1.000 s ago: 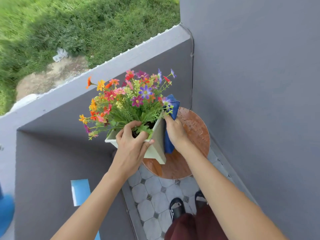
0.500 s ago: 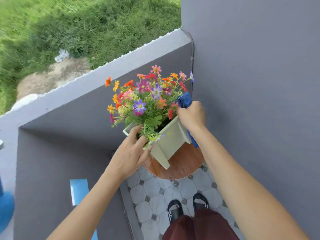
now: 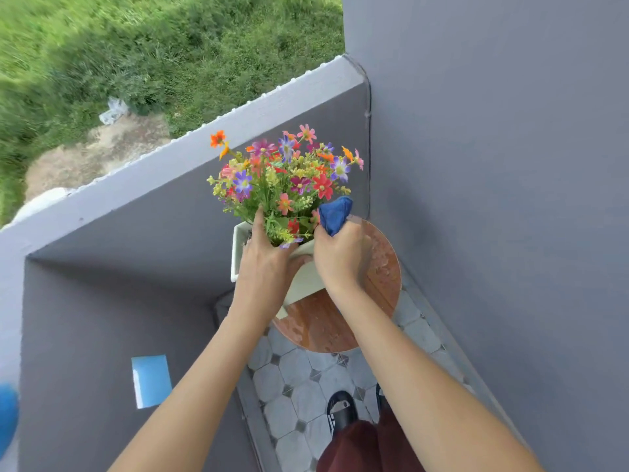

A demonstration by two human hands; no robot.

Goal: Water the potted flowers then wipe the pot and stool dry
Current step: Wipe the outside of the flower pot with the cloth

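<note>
1. The place is a small balcony corner with smooth grey painted walls (image 3: 493, 165) and a low grey ledge (image 3: 211, 144) with tiny bumps along its outer edge.
2. Past the ledge, far below, there is green grass (image 3: 153, 46) and a bare sandy patch (image 3: 95, 155).
3. The floor (image 3: 296, 386) has pale eight-sided tiles with little dark squares between them.
4. A round brown wooden stool top (image 3: 381, 267) stands in the corner, close to the wall. It looks shiny, with wet drops on it.
5. A pale square pot with slanted sides (image 3: 306, 284) is tilted over the left part of the stool. I cannot tell if it touches the wood.
6. The pot is full of small bright flowers (image 3: 286, 178) in red, orange, pink, purple and yellow, with thin green leaves.
7. The left hand (image 3: 265, 267) grips the near rim of the pot, with its fingers curled around the edge and the thumb up among the stems.
8. The right hand (image 3: 337, 253) is closed around a bunched dark blue cloth (image 3: 335, 212), which pokes up beside the flowers at the right side of the pot.
9. A light blue flat square (image 3: 151, 379) lies on the grey surface at lower left.
10. Black shoes (image 3: 340, 410) and dark red trousers (image 3: 357, 447) show at the bottom.
</note>
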